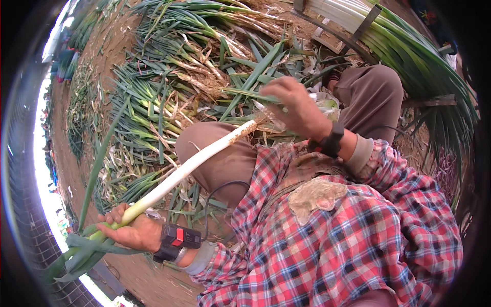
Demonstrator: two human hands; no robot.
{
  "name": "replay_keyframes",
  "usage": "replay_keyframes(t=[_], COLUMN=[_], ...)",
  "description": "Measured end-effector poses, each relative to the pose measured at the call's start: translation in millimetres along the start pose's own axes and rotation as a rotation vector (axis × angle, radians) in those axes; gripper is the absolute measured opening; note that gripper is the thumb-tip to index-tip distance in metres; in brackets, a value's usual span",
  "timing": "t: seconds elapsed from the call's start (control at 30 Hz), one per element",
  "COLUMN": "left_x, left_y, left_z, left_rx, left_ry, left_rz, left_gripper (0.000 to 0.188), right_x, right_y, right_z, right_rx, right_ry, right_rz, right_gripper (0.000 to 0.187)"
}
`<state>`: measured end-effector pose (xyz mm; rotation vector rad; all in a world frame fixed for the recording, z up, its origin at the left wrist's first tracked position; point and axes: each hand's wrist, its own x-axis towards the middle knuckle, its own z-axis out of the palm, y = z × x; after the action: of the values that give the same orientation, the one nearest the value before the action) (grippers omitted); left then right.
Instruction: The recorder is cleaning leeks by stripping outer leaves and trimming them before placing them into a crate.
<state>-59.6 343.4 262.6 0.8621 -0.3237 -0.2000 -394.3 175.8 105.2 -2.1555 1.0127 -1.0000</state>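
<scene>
My left hand is closed around a long green onion, gripping it where the white stalk turns into green leaves. The stalk slants up to the right across my knee, and its brownish root end lies just below my right hand. My right hand is raised with curled fingers and is slightly blurred. A strip of green leaf runs into its fingers, and a green tip shows below them. The hand looks apart from the stalk.
Untrimmed green onions with roots and dry skins lie heaped on the soil ahead. At the upper right, a bundle of clean green onions rests in a metal rack. My bent knees flank the work. A dark cable hangs near my left wrist.
</scene>
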Motion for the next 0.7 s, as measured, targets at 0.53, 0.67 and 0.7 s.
replay_keyframes(t=[0.53,0.67,0.7], left_x=[-17.5,-18.7,-19.0], left_y=[6.9,5.6,4.5], left_z=[19.7,22.6,23.5], left_rx=[-0.018,0.027,0.026], left_ry=[-0.136,-0.127,-0.127], left_rz=[0.000,0.042,0.040], left_gripper=[0.016,0.015,0.015], right_x=[11.5,13.2,13.5], right_y=[-68.4,-69.3,-68.3], right_z=[31.3,31.5,33.4], right_rx=[-0.081,-0.067,-0.069], right_ry=[-0.207,-0.282,-0.282], right_rz=[-0.274,-0.211,-0.210], right_gripper=[0.022,0.019,0.019])
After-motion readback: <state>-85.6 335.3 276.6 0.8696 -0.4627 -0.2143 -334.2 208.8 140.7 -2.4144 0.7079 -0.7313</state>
